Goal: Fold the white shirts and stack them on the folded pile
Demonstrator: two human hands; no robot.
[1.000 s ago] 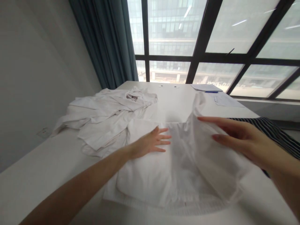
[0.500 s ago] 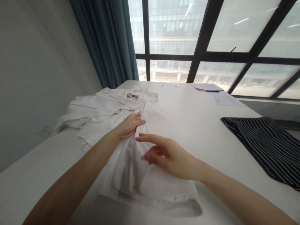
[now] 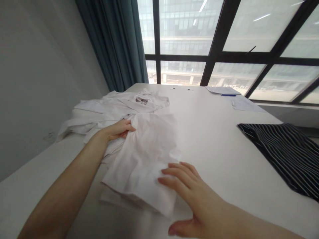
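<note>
White garment (image 3: 146, 156) btwn hands: L hand (image 3: 117, 130) gripping its edge, R hand (image 3: 191, 196) open on it.

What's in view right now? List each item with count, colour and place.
table: 1, white, under everything below
folded garment: 1, white, near middle of table
clothes heap: 1, white, far left of table
striped garment: 1, black and white, right side of table
papers: 2, white, far right of table
pen: 1, blue, between the papers
window: 1, black frame, beyond table
curtain: 1, dark teal, left of window
wall: 1, pale grey, left
left hand: 1, on garment's left edge
right hand: 1, fingers on garment's near edge
</note>
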